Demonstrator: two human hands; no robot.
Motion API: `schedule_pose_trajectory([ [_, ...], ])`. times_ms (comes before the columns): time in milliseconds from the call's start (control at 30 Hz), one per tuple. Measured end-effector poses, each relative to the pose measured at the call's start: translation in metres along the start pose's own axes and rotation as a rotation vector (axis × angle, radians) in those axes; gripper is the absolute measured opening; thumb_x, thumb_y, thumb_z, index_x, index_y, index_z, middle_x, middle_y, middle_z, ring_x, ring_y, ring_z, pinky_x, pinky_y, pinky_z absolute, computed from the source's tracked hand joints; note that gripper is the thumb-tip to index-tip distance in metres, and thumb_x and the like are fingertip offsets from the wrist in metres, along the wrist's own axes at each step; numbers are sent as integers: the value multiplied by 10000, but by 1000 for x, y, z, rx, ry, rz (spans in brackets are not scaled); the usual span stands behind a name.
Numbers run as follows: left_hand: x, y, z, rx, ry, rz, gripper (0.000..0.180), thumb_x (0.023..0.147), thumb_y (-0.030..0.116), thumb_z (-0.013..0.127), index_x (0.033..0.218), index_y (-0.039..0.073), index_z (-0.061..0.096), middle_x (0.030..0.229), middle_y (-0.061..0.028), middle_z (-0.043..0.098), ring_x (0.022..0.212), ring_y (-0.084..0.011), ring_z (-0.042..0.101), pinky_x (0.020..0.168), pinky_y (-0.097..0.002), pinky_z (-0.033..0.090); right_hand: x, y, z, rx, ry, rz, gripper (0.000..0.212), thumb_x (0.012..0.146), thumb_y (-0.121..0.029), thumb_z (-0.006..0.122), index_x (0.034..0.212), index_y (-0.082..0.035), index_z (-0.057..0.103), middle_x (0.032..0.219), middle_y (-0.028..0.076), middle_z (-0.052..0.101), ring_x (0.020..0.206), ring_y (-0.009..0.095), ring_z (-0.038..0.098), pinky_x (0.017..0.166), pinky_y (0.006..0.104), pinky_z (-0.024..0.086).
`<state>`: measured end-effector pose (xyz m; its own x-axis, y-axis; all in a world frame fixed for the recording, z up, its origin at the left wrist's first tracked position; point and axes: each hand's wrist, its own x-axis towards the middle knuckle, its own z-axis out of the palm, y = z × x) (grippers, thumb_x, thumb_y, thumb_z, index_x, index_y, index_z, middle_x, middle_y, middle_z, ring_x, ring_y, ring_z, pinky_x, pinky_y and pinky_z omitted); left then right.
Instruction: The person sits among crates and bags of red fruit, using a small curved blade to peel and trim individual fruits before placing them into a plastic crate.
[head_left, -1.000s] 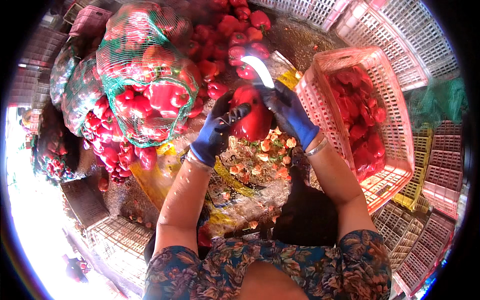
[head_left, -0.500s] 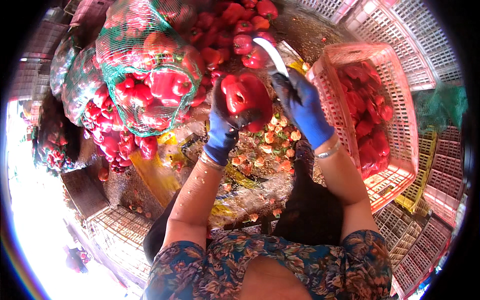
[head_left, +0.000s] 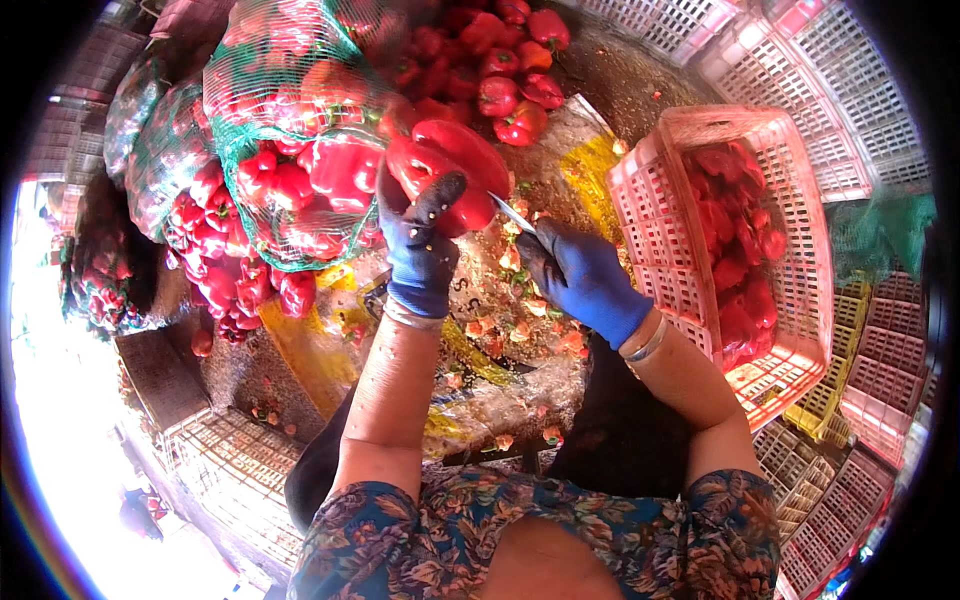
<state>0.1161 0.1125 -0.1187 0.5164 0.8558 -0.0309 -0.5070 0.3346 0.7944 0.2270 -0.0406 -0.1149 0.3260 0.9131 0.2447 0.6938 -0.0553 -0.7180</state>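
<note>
My left hand (head_left: 420,240), in a blue glove with a dark palm, grips a large red bell pepper (head_left: 465,160) from below, thumb across its near side. In my right hand (head_left: 585,275), gloved the same way, is a knife (head_left: 512,213). Its blade points up and left, and the tip meets or nearly meets the pepper's lower right side. Part of the blade cannot be made out. Beneath the hands, cut-out pepper cores (head_left: 520,330) and seeds lie scattered over flattened sheets.
To the right stands a tilted pink crate (head_left: 655,215) holding red pepper pieces (head_left: 735,250). Green mesh sacks (head_left: 290,90) full of red peppers fill the left. Loose peppers (head_left: 498,97) lie at the far side. Stacked crates (head_left: 810,80) line the right and back.
The pepper has moved up and left in my left hand and turned. My right hand has come down and left, bringing the raised knife blade to the pepper's side.
</note>
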Motion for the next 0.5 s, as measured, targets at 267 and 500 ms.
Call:
schedule_pose_trajectory([
  [267,-9,-11,-5,-533,43,-420,586,792,357,664,1293,143,447,1303,-91,483,1193,-302,480,988,-552,404,-1,6,2,-144,20,-127,135,828,-105,654,833,-63,525,683,138,531,582,349,551,490,431,420],
  [500,-2,-3,-15,-320,44,-374,459,843,244,627,1255,90,495,1198,-110,576,1120,-295,557,940,-508,468,-6,16,-8,-183,-94,-153,166,838,-204,637,947,-95,576,776,109,601,650,290,630,533,387,495],
])
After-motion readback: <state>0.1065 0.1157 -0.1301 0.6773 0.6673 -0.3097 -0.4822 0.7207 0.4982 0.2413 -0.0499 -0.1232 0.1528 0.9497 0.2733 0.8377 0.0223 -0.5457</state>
